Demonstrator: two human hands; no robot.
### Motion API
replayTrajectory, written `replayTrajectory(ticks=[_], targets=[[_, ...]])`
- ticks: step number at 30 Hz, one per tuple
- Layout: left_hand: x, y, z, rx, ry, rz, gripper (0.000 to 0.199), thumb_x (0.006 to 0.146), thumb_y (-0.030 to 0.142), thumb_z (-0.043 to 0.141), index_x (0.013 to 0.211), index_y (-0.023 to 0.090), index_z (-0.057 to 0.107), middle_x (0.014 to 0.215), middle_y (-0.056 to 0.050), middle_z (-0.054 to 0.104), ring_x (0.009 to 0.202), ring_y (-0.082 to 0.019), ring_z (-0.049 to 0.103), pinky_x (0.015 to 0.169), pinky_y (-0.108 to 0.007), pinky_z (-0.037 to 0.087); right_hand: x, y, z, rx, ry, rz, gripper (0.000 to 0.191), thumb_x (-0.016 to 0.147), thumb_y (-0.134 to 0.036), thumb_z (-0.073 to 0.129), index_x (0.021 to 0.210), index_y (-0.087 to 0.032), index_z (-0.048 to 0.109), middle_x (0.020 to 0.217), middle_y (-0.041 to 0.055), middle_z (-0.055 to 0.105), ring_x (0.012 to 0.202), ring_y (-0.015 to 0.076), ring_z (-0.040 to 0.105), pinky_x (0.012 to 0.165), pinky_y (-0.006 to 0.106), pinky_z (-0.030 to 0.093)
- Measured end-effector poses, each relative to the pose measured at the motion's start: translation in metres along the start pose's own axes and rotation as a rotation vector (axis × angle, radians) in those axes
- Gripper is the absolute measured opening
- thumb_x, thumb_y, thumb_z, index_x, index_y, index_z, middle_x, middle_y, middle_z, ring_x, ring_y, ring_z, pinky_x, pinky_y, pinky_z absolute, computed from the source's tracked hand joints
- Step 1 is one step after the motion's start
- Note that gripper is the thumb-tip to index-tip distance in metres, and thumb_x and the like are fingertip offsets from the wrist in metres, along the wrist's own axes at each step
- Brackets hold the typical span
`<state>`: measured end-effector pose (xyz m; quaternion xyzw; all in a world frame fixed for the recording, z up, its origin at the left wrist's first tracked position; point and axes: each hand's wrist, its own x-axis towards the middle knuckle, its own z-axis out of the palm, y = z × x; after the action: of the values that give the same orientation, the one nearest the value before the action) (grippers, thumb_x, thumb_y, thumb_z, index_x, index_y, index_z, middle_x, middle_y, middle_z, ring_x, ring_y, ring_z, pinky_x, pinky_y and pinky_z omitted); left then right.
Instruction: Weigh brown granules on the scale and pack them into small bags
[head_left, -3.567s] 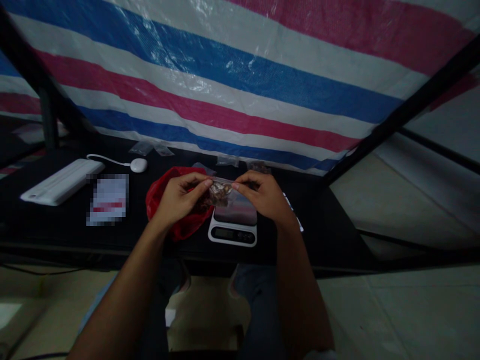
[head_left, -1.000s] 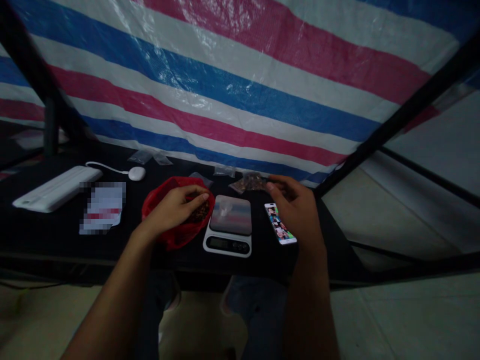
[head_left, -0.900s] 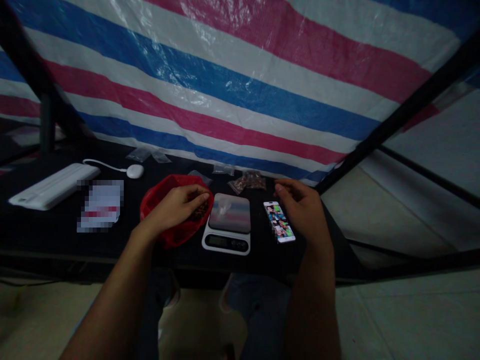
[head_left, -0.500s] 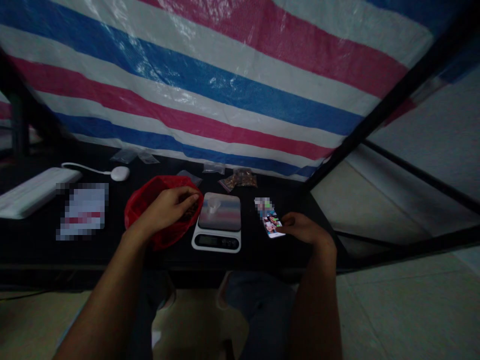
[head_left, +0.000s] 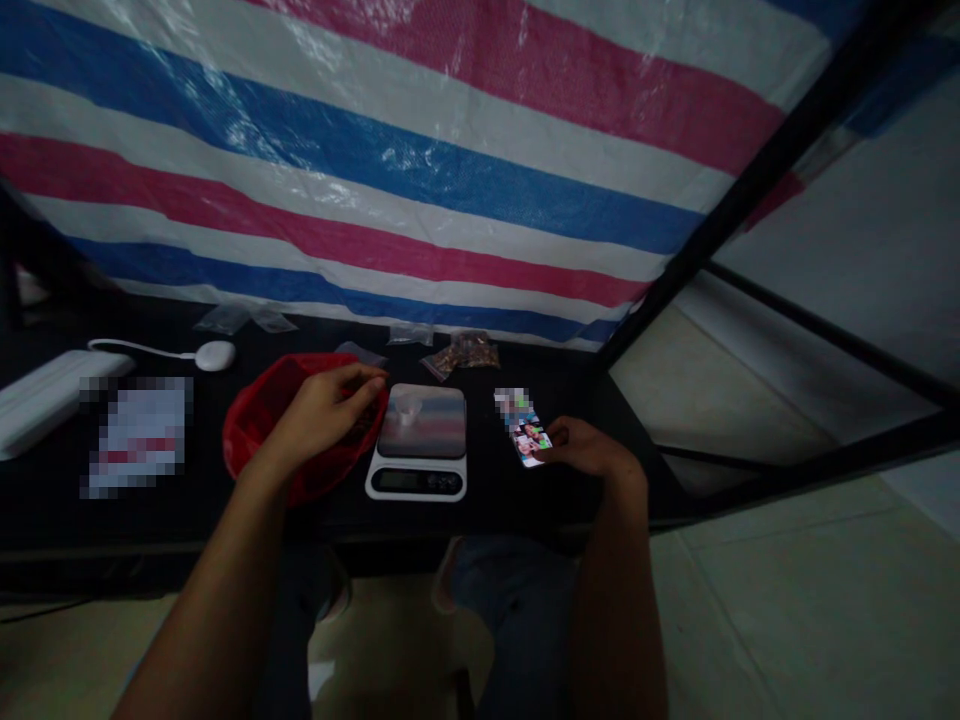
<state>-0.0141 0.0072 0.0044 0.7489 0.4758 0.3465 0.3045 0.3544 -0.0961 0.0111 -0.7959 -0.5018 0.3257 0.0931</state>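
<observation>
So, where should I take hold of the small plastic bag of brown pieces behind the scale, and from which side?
Pinch the bag's flat clear left corner from above; the brown pieces bunch to the right, leaving that edge thin. Come with the right hand past the phone, right of the scale, as the left hand is in the red bag.

The paper (head_left: 136,437) is blurred out, as is the phone's (head_left: 530,442) top end; the left hand (head_left: 322,410) hides the red bag's (head_left: 255,430) inside.
</observation>
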Motion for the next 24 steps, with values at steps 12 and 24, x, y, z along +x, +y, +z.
replayTrajectory(ticks=[12,24], targets=[[-0.001,0.012,0.018,-0.018,-0.144,0.080,0.038,0.094,0.046,0.054,0.111,0.018,0.073,0.112,-0.010,0.077,0.098,-0.025,0.073,0.087,-0.033,0.054,0.004,0.005,0.001,0.037,-0.012,-0.014,0.035,0.075,-0.030,0.085,0.102,-0.018,0.065,0.096,0.0030,0.070,0.085,0.0173,0.066,0.074,0.027,0.047],[-0.011,-0.018,-0.027,0.370,-0.202,0.001,0.042,0.079,0.014,0.050,0.113,0.019,0.075,0.119,-0.012,0.075,0.112,-0.028,0.069,0.103,-0.035,0.050,0.007,0.003,0.002,-0.019,-0.010,-0.022,0.033,0.076,-0.034,0.081,0.102,-0.018,0.068,0.101,0.0080,0.074,0.088,0.0215,0.068,0.077,0.031,0.050]])
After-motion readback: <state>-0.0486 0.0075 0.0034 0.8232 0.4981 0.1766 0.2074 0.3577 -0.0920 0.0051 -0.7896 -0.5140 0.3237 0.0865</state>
